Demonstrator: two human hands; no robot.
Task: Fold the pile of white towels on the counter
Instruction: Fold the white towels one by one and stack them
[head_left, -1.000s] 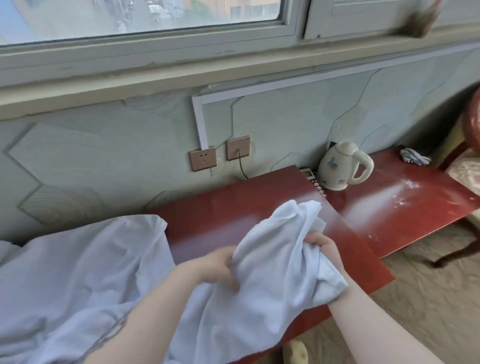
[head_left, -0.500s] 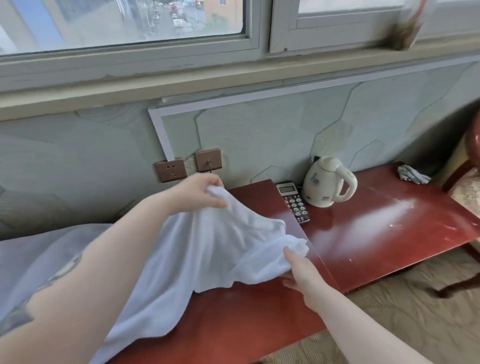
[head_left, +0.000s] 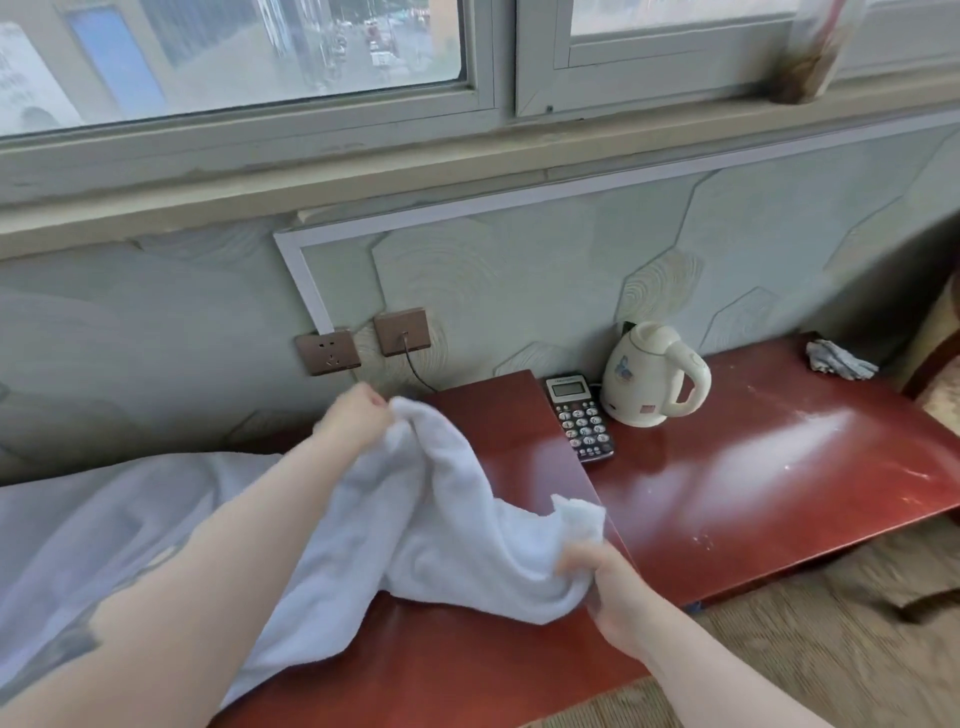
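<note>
Each hand pinches a corner of the white towel (head_left: 415, 525) — left hand (head_left: 358, 415) far, right hand (head_left: 605, 577) near — over the red counter (head_left: 753, 493); pulling that edge taut before laying it flat should help.

You get no readable text here. Black desk phone with grey display (head_left: 578, 420) on red-brown wooden bench (head_left: 779, 483): key digits too blurred for you to read, display blank. Cream plastic kettle (head_left: 654, 375): small printed motifs, no legible wording.
</note>
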